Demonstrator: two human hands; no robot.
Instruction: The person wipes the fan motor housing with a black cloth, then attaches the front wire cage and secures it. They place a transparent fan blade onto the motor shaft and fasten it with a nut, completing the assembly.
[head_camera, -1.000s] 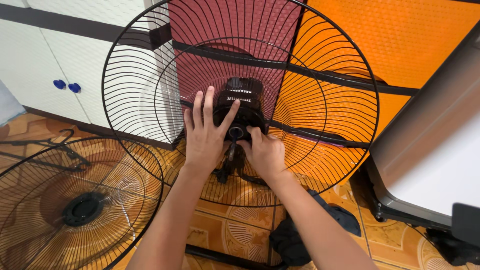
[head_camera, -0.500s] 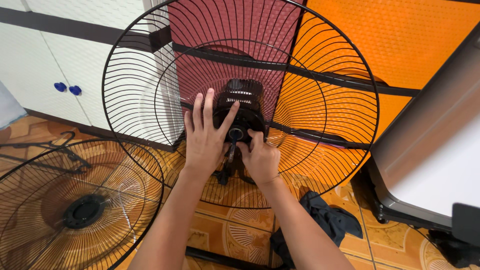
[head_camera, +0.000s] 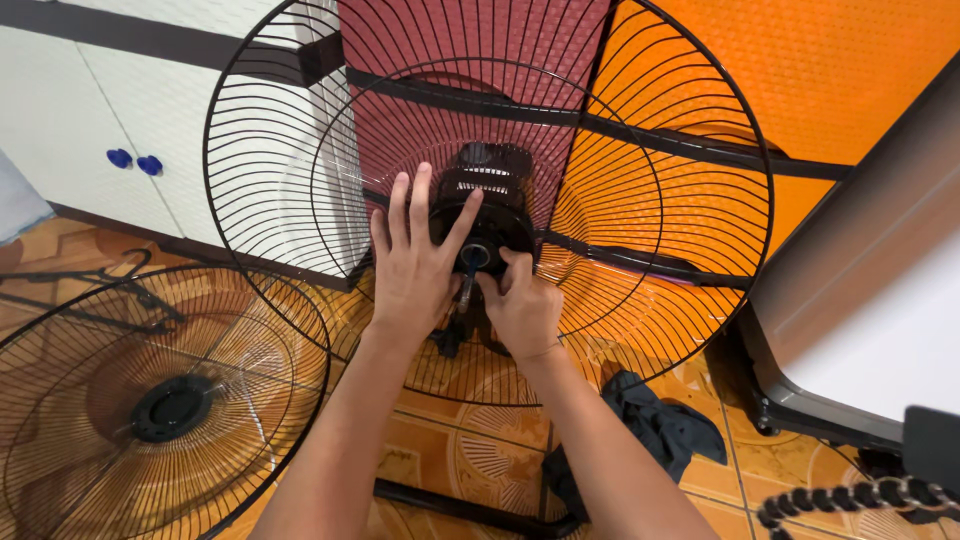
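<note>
A black wire rear fan guard (head_camera: 300, 130) stands upright on a black fan motor housing (head_camera: 487, 195). My left hand (head_camera: 413, 262) lies flat against the guard's hub, fingers spread, just left of the motor shaft (head_camera: 473, 257). My right hand (head_camera: 522, 305) has its fingers pinched at the shaft's base, on the round plastic nut around it. A second wire guard (head_camera: 150, 400) with a black centre disc lies flat on the floor at the lower left.
White cupboard doors with blue knobs (head_camera: 133, 161) stand at the back left, red and orange panels (head_camera: 800, 70) behind the fan. A grey appliance (head_camera: 860, 290) fills the right. A dark cloth (head_camera: 650, 425) and a coiled black cord (head_camera: 850, 497) lie on the patterned orange tiles.
My right hand has turned slightly at the shaft and its wrist has moved left. The view has shifted a little, and a coiled cord now shows at the lower right.
</note>
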